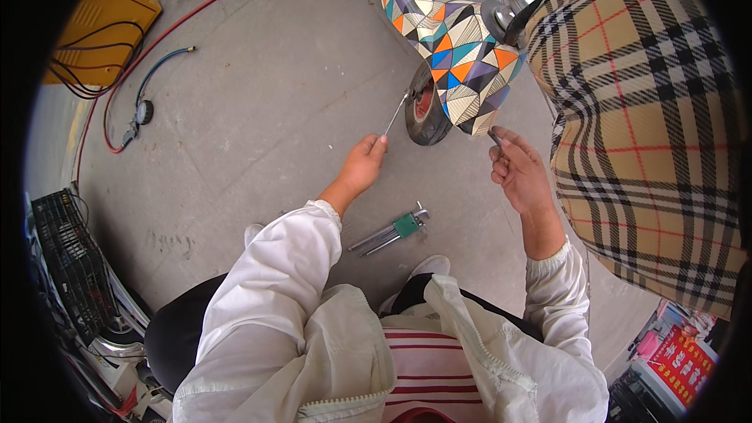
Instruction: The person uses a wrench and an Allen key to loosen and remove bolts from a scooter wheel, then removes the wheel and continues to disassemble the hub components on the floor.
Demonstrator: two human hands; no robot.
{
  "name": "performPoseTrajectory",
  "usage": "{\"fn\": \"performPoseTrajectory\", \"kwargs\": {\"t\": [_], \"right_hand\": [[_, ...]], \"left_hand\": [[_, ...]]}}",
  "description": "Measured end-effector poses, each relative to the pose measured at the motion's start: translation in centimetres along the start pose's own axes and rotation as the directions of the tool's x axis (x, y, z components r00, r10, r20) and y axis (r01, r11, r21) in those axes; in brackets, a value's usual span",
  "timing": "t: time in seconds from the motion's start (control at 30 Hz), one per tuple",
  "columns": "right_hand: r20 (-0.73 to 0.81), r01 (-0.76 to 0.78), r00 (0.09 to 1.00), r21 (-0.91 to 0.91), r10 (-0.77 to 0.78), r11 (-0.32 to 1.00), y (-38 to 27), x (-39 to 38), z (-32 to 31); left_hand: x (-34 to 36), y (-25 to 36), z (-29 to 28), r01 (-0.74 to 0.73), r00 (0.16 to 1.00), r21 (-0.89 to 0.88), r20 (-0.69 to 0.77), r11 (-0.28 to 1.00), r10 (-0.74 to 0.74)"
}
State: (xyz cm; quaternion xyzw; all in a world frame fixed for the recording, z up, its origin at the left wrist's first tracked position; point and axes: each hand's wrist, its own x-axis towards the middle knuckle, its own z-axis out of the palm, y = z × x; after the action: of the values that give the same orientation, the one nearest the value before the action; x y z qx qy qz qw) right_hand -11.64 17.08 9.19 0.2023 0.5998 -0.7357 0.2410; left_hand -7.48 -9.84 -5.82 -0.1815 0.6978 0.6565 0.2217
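My left hand [362, 163] grips a slim metal tool [395, 113], whose far end meets the hub area of a small black wheel with a red rim [424, 124]. The wheel sits under a scooter body [462, 70] patterned in coloured triangles. My right hand [517, 171] is closed beside the front corner of that body, pinching a small dark item [495, 135] that is too small to name. On the floor between my forearms lies a hex key set [406, 225] in a green holder.
A tan plaid cover [642, 110] hangs over the right side. At upper left stand a yellow machine [98, 51] with cables and an air hose with a gauge [143, 112]. A black slatted basket [66, 258] is at lower left, assorted goods [666, 360] at lower right.
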Motion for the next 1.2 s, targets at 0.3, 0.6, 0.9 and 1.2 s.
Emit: {"fn": "performPoseTrajectory", "kwargs": {"t": [0.3,0.6,0.9,1.2], "right_hand": [[-0.013,0.001,1.000,-0.026,-0.001,1.000,-0.4,-0.2,0.7],[-0.004,0.003,1.000,-0.045,-0.003,0.999,-0.3,-0.2,0.5],[-0.009,-0.040,0.999,-0.065,0.040,0.997,0.9,-0.3,0.5],[0.065,-0.155,0.986,0.035,0.153,0.987,5.2,-0.3,-0.8]], "left_hand": [[0.8,-2.3,0.8,-0.147,0.985,0.133,-0.075,0.980,0.158],[-0.9,1.3,2.7,-0.027,0.985,0.230,-0.159,0.973,0.065],[-0.2,0.9,3.3,0.050,0.984,0.041,-0.171,0.998,-0.042],[-0.1,1.2,2.7,-0.048,0.985,0.056,-0.162,0.997,0.057]]}}
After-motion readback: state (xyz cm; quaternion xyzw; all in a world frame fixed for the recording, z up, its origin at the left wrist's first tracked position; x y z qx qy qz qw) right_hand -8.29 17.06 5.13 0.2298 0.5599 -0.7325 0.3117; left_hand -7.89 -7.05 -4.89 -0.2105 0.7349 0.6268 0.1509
